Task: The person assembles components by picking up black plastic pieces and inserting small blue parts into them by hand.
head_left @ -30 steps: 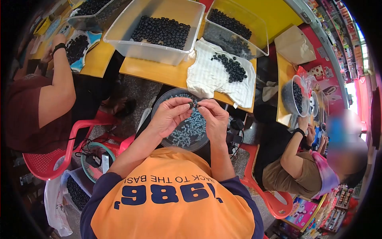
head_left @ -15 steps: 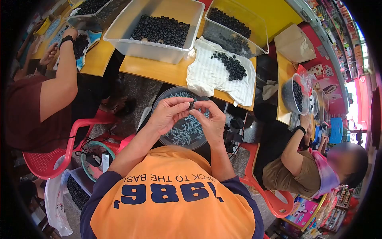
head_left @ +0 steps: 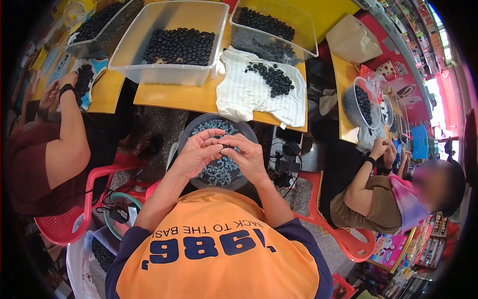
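My left hand (head_left: 198, 153) and my right hand (head_left: 245, 157) meet at the fingertips over a round dark tray (head_left: 183, 135) of small blue-grey pieces (head_left: 217, 170). Thumb and fingers are pinched together on both hands. Whatever lies between them is hidden by the fingers. Beyond the tray, a white cloth (head_left: 231, 92) is spread on the yellow table (head_left: 174, 97), with small black round parts (head_left: 279, 82) on it. Behind stands a clear bin (head_left: 164, 74) holding many more black parts.
Another clear bin (head_left: 269, 46) stands behind the cloth. A person in a dark red shirt (head_left: 25, 164) sits at the left, a person in a brown shirt (head_left: 366, 204) at the right. A tub (head_left: 348, 109) of black parts stands on the right table. Cables (head_left: 291, 162) hang beside the tray.
The view has shifted, so the tables sit further left. The small dark piece seen earlier between my fingertips is now hidden. My hands remain together over the tray.
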Tool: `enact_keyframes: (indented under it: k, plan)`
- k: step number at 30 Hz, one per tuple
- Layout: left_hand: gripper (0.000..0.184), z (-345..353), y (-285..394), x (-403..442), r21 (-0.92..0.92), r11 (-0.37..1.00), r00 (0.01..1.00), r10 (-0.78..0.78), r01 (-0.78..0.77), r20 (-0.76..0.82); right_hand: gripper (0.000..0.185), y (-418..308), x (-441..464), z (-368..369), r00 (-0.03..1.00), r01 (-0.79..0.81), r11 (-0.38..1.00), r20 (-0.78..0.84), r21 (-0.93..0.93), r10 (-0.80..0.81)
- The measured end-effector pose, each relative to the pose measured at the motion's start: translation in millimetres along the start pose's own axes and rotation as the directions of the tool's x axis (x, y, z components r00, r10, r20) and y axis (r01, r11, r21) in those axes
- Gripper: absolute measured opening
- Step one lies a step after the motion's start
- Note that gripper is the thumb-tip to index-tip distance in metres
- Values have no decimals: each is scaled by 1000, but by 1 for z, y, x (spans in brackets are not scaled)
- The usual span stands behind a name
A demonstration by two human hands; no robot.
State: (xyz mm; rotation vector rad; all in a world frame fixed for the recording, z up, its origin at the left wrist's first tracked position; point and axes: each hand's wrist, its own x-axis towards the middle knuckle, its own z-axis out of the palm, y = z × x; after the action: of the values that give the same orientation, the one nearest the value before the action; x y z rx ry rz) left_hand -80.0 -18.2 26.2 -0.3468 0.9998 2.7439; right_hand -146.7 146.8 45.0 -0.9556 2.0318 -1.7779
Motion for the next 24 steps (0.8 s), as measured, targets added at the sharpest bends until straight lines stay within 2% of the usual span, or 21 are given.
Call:
enact_keyframes:
  k: [2,4,5,6,8,10,11,12,13,14,15,16,17,18,20,22,23,24]
  plan:
    - [39,1,-5,3,-117,993,1000,9,-13,-28,24,3,-1,0,1000,-12,999,-22,-43,11]
    - [38,5,0,8,-84,996,999,17,-19,-28,26,5,1,-3,998,-30,999,-50,25,31]
    - [36,8,4,9,-54,998,999,26,-27,-33,28,18,6,-12,999,36,995,-12,96,-35]
    - [36,9,13,12,-50,998,999,22,-24,-29,29,15,13,-21,998,-41,987,-31,153,46]
    - [31,11,47,23,222,953,977,213,-208,-1,28,12,31,-54,972,-202,979,-125,-17,198]
    - [25,20,91,35,328,884,896,405,-333,-181,30,50,52,-88,937,-144,960,-344,-239,55]
    - [24,24,116,41,425,802,839,521,-420,-154,28,71,60,-107,932,-67,869,-342,-491,-121]
    - [24,26,140,48,515,700,770,628,-495,-114,27,84,68,-123,911,-4,707,-294,-707,-289]
    - [24,25,164,57,594,631,744,663,-499,-81,27,85,76,-130,910,-1,707,-294,-708,-293]
    - [25,22,181,64,667,555,718,695,-496,-44,24,87,83,-136,925,22,575,-202,-818,-323]
    - [25,19,188,69,669,553,717,696,-497,-43,21,88,87,-139,936,51,428,-106,-902,-335]
    - [24,16,193,73,870,291,639,768,-399,36,21,94,90,-142,936,51,429,-107,-902,-336]
    - [24,13,195,76,970,1,574,806,-244,144,21,100,92,-145,949,90,395,-42,-914,-314]
    - [24,18,189,74,970,1,575,806,-245,144,22,104,93,-147,958,131,362,23,-923,-287]
    - [23,37,159,63,917,14,540,812,-398,222,21,104,90,-145,939,165,392,23,-905,-344]
    - [17,47,127,53,902,28,537,811,-432,232,21,95,81,-137,918,202,419,23,-885,-395]
    - [16,51,111,48,894,50,552,802,-445,230,20,82,74,-129,954,14,734,-210,-679,-212]
    - [13,51,93,47,853,129,565,797,-505,214,20,75,67,-121,931,-183,916,-361,-356,46]
